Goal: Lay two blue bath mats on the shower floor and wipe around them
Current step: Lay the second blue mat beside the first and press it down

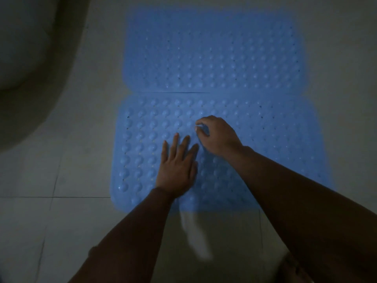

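left hand (177,170) flat on near mat (275,152), right hand (216,135) curled beside it.

Two bare forearms, no sleeves, watches or rings visible, hands (177,170) uncovered

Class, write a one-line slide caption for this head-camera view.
Two blue bath mats lie edge to edge on the tiled floor; left hand presses flat, right hand curls over the near mat.

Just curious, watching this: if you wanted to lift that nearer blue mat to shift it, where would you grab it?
Probably the nearer mat's front edge, from the person's own side. It lies flat on the tiled floor, so only a thin rim offers a grip; the far edge butts against the second mat.
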